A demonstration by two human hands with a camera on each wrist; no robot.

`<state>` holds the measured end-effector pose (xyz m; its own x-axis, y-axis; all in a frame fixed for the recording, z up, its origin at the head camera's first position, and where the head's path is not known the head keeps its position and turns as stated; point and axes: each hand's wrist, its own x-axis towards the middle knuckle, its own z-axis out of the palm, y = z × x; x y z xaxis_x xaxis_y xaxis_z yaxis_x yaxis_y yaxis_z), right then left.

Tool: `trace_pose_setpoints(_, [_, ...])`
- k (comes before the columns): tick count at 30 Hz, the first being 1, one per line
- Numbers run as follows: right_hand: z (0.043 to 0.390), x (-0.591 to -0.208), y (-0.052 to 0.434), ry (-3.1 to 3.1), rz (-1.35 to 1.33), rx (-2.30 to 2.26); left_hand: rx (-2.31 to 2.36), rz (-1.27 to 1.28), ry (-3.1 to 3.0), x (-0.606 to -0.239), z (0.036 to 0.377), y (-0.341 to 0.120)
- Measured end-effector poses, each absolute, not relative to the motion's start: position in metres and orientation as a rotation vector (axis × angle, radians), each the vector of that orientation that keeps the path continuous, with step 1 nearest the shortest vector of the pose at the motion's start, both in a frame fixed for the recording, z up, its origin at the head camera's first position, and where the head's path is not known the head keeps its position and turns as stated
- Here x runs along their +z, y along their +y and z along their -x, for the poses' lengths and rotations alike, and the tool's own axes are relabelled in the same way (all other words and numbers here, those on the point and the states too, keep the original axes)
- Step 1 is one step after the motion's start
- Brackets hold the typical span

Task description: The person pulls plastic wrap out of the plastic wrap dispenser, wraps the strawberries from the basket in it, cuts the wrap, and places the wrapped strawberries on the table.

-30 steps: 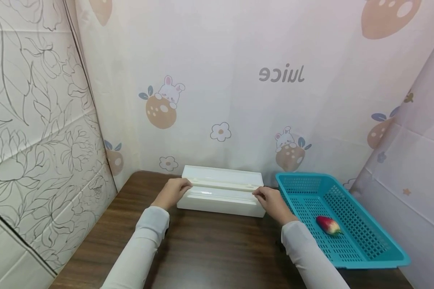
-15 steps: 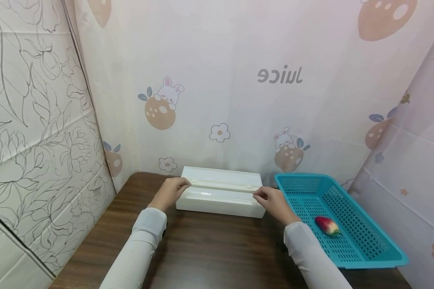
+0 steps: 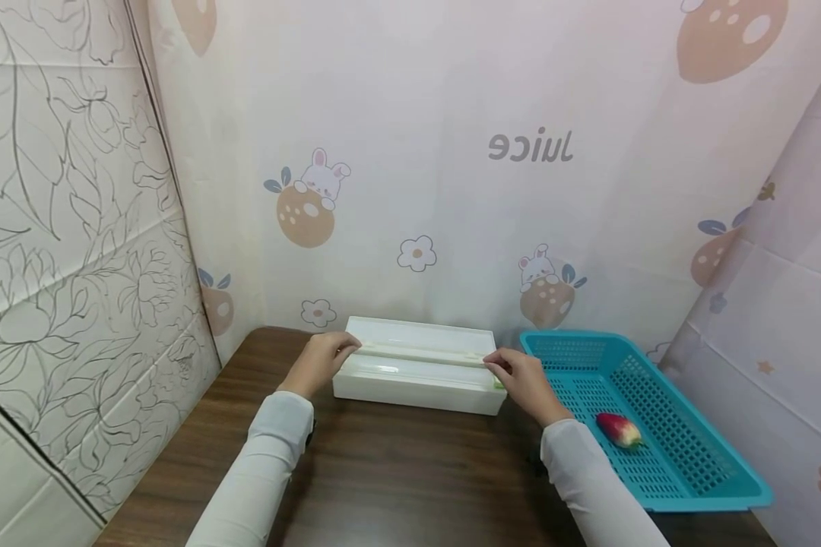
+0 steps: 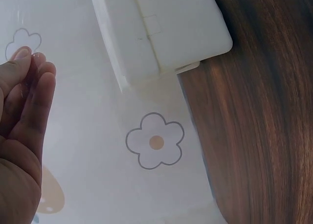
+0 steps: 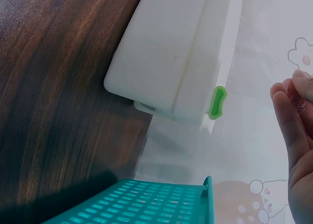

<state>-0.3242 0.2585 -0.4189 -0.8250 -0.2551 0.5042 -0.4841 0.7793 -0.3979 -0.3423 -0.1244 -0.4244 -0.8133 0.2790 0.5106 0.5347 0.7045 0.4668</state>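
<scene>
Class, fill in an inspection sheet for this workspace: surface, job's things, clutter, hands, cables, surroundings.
Surface: dark wood-grain table.
Job's things: white dispenser box, lid raised, standing at the table's back edge; green tab at its right end.
Clutter: teal basket to the right, holding a red fruit.
Hands: left hand at the box's left end, right hand at its right end; each pinches clear film.
Cables: nothing seen.
Surroundings: printed curtain with rabbits and flowers.
</scene>
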Motion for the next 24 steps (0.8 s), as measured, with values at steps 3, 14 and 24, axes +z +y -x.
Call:
trace_pose_setpoints(3, [0.325,-0.417,0.259,-2.528,-0.566,0.729,-0.865,0.628,-2.504,-0.424,0.342,-0.125])
trace_pose_setpoints(14, [0.323,-0.410,0.260,-2.537,-0.522,0.712,-0.859,0.627,-2.509,-0.416,0.341,-0.126])
trace_pose_setpoints(24, [0.322,-0.402,0.261,-2.511,-0.525,0.690,-0.837,0.646,-2.467,-0.408,0.339,-0.127])
